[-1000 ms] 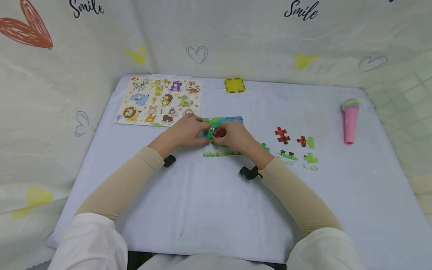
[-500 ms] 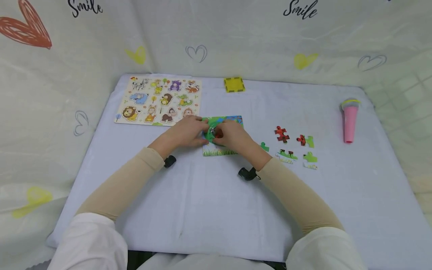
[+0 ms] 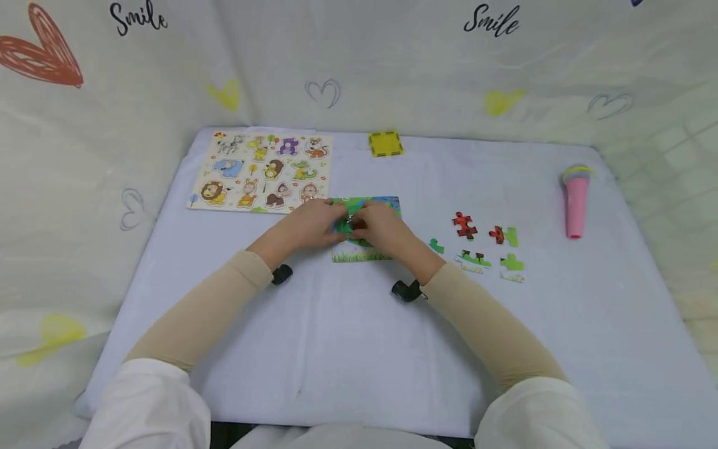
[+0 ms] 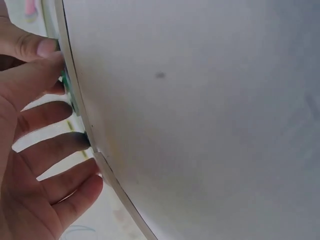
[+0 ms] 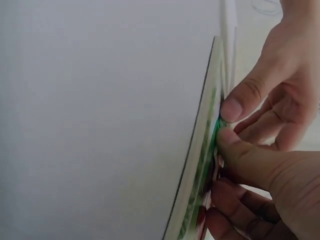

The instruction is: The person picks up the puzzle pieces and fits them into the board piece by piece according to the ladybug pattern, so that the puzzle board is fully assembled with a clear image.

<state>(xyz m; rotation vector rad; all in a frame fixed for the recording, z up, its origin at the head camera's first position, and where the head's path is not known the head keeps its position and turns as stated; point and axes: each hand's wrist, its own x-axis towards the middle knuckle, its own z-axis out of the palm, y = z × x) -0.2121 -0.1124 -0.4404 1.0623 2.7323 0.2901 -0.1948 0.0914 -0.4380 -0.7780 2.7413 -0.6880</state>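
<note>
Green board (image 3: pixel 364 256): right hand (image 3: pixel 387 229) nearer left hand (image 3: pixel 310 224).

Pink microphone (image 3: pixel 575 204) and animal board (image 3: pixel 259 169) shared a white-covered table (image 3: pixel 348 349)

The animal board lay flat at the far left, its three rows showing cartoon creatures, among them a lion, a blue elephant and a green crocodile. Apart from it, near the far edge, lay a yellow square (image 3: pixel 386 143). The microphone lay well off to the right, its grey head toward the far side. Behind hung a pale cloth (image 3: pixel 392 56) printed with a red heart (image 3: pixel 42 53), smaller hearts (image 3: pixel 503 102) and "Smile" lettering (image 3: pixel 492 20).
</note>
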